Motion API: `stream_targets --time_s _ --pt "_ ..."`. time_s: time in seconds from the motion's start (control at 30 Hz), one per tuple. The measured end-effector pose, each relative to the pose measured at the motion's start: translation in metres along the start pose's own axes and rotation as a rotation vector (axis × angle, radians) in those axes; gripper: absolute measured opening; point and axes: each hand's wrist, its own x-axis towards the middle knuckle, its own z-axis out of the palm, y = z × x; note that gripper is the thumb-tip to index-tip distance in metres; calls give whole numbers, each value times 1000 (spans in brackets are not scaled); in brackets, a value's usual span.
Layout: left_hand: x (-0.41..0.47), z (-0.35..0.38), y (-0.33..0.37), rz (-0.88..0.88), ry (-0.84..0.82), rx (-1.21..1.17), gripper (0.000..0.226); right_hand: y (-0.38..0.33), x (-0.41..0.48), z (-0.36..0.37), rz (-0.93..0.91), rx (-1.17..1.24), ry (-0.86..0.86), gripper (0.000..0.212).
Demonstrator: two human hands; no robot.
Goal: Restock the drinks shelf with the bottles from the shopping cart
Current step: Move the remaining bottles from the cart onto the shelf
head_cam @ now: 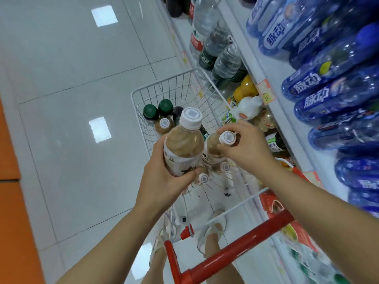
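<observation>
white-capped beige bottle [183, 144] upright over wire cart [180, 89]; second beige bottle [212, 146] just beside, lower; shelf [272, 68] right.

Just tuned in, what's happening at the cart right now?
A person stands at the cart. The left grip holds a white-capped brown bottle by its body, above the cart. The right grip holds a second bottle at its cap, beside the first. More bottles stand in the cart; neither held one is at the shelf yet.

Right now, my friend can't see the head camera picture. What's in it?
The left hand grips a white-capped brown drink bottle by its body, and the right hand pinches a second bottle by its cap, above a wire shopping cart holding more bottles. Blue bottles line the shelf alongside.
</observation>
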Motion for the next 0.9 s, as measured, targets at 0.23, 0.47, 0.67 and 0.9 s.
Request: stream_targets --time_s 0.23,0.47,0.67,0.9 --pt "-36 -19 132 231 -87 -62 76 -119 -96 -135 -109 179 374 27" --pt "-88 -30 271 548 -256 -155 81 -205 -198 -243 -315 174 843 31" --pt "-142 -9 365 840 -400 -158 73 -234 -292 -317 -445 26 1167 29" --pt "-191 54 424 1050 -520 -109 76 -206 -360 -368 -569 -282 1475 25"
